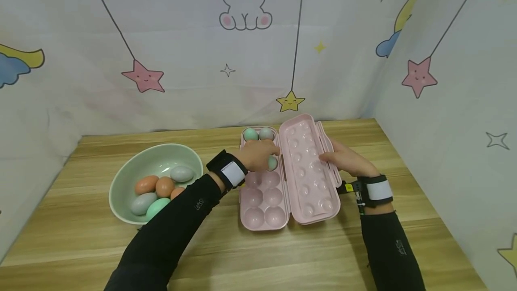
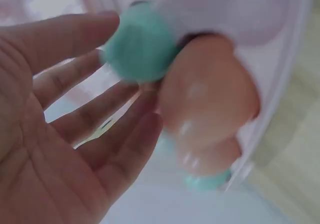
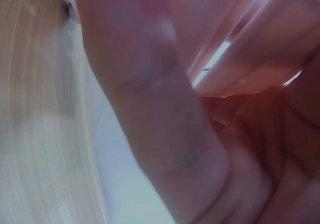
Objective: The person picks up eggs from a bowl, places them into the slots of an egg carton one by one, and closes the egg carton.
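My left hand reaches down over the pink egg carton. In the left wrist view its thumb and fingers surround a green egg, with the tips right at the shell. This egg sits on the hinge side, beside a brown egg. At the carton's far end are another green egg and a grey egg; my hand hides the cups between. My right hand grips the outer edge of the opened lid, thumb on its inner face. In the right wrist view a finger covers much of the picture.
A pale green bowl stands left of the carton, holding several brown, grey and green eggs. My left forearm passes over its right rim. The wooden table ends at a printed cloth backdrop behind and at the right.
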The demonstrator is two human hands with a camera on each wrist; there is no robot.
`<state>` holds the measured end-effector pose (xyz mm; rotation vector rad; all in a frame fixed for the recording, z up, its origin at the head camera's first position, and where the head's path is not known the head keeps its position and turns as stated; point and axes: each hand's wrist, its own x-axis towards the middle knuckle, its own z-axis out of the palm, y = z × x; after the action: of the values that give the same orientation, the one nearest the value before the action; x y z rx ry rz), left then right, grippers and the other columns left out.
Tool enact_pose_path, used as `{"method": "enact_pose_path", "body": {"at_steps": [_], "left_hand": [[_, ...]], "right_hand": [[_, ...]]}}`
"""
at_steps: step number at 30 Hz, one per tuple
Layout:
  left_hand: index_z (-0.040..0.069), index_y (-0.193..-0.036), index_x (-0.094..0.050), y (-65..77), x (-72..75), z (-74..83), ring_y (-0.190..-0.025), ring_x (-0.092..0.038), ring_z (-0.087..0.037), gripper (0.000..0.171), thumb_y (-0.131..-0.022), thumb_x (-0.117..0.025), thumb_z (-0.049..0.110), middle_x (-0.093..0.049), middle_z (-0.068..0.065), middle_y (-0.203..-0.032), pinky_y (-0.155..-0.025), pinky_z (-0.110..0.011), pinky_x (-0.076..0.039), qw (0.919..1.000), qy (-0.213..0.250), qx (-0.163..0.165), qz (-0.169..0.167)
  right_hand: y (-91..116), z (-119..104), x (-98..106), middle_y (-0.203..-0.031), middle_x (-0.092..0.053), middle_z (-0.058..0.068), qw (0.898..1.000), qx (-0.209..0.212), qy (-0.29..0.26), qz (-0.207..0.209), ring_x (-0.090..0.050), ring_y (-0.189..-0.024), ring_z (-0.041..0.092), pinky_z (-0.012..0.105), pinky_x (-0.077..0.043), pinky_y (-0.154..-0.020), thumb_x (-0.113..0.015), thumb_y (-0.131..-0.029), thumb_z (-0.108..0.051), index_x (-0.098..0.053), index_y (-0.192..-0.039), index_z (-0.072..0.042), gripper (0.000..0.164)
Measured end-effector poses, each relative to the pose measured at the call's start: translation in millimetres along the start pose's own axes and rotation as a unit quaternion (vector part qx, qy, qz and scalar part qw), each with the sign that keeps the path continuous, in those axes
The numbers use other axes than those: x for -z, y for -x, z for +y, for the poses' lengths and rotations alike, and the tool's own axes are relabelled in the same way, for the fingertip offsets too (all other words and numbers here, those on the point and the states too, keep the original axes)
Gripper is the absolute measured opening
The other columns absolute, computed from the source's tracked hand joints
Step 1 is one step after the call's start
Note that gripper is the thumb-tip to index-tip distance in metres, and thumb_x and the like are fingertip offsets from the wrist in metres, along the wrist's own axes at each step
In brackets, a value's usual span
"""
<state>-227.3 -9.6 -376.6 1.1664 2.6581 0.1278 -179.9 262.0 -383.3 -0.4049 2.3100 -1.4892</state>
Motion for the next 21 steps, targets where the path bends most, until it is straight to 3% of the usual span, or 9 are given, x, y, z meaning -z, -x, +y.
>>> {"method": "enact_pose_path", "body": {"at_steps": [2,4,7,9,11,13,16,21], "left_hand": [[0.007,-0.109,-0.064,6.9,9.1,-5.7,-0.096,-0.056,-0.019,0.029,-0.083,-0.063,-0.004,-0.062,-0.008,-0.11,-0.073,-0.03,-0.044,0.9987,0.044,-0.026,-0.001],[0.006,-0.096,-0.057,15.6,18.9,-12.5,-0.079,-0.049,-0.018,0.025,-0.077,-0.06,-0.011,-0.056,-0.007,-0.088,-0.065,-0.027,-0.036,0.9941,0.097,-0.049,-0.009],[0.006,-0.088,-0.051,35.8,31.5,-24.8,-0.073,-0.041,-0.018,0.02,-0.078,-0.059,-0.009,-0.043,-0.004,-0.078,-0.063,-0.028,-0.031,0.9868,0.153,-0.05,-0.014],[0.006,-0.089,-0.054,51.9,37.6,-33.9,-0.075,-0.045,-0.019,0.013,-0.083,-0.061,-0.003,-0.045,-0.003,-0.079,-0.068,-0.03,-0.038,0.9878,0.149,-0.044,-0.01],[0.003,-0.096,-0.06,69.7,40.9,-43.6,-0.088,-0.054,-0.024,0.007,-0.089,-0.062,0.002,-0.056,-0.007,-0.092,-0.079,-0.036,-0.045,0.9916,0.126,-0.029,-0.004],[0.001,-0.104,-0.062,85.6,41.9,-53.0,-0.099,-0.057,-0.028,0.014,-0.091,-0.064,0.006,-0.061,-0.011,-0.103,-0.088,-0.042,-0.046,0.9952,0.097,-0.013,-0.002],[0.0,-0.104,-0.064,105.7,40.8,-65.7,-0.095,-0.058,-0.03,0.015,-0.09,-0.066,0.006,-0.062,-0.013,-0.101,-0.084,-0.044,-0.048,0.9971,0.076,0.008,-0.002],[0.002,-0.099,-0.067,130.1,34.1,-83.4,-0.09,-0.06,-0.027,0.011,-0.089,-0.066,0.005,-0.064,-0.01,-0.095,-0.079,-0.042,-0.05,0.9952,0.096,0.013,-0.002]], "right_hand": [[0,0,0,-0.138,-0.037,0.033,1.0,0.001,-0.001,0.0,-0.059,-0.103,0.039,0.046,-0.054,-0.078,-0.042,-0.097,-0.003,-0.001,-0.156,-0.006,0.072],[0,0,0,-0.139,-0.037,0.033,1.0,0.001,-0.003,0.0,-0.059,-0.104,0.039,0.046,-0.054,-0.079,-0.042,-0.097,-0.003,-0.001,-0.156,-0.006,0.072],[0,-1,0,-0.139,-0.037,0.032,1.0,0.0,-0.003,-0.001,-0.059,-0.104,0.039,0.046,-0.054,-0.079,-0.042,-0.098,-0.003,-0.001,-0.156,-0.006,0.072],[0,0,0,-0.14,-0.037,0.032,1.0,-0.001,-0.003,-0.002,-0.059,-0.105,0.039,0.045,-0.054,-0.08,-0.042,-0.098,-0.003,-0.001,-0.156,-0.005,0.071],[0,0,-1,-0.141,-0.036,0.032,1.0,-0.001,-0.002,-0.002,-0.058,-0.106,0.039,0.045,-0.054,-0.08,-0.042,-0.098,-0.003,-0.002,-0.156,-0.004,0.071],[0,0,0,-0.142,-0.035,0.032,1.0,-0.002,0.001,-0.001,-0.057,-0.107,0.039,0.045,-0.053,-0.081,-0.042,-0.098,-0.003,-0.001,-0.156,-0.004,0.071],[0,1,1,-0.142,-0.035,0.032,1.0,-0.003,0.0,0.001,-0.057,-0.107,0.04,0.045,-0.054,-0.08,-0.042,-0.098,-0.004,-0.001,-0.156,-0.005,0.072],[-1,2,1,-0.14,-0.036,0.033,1.0,0.0,-0.003,-0.001,-0.059,-0.104,0.039,0.046,-0.055,-0.078,-0.042,-0.098,-0.003,0.001,-0.156,-0.006,0.072]]}}
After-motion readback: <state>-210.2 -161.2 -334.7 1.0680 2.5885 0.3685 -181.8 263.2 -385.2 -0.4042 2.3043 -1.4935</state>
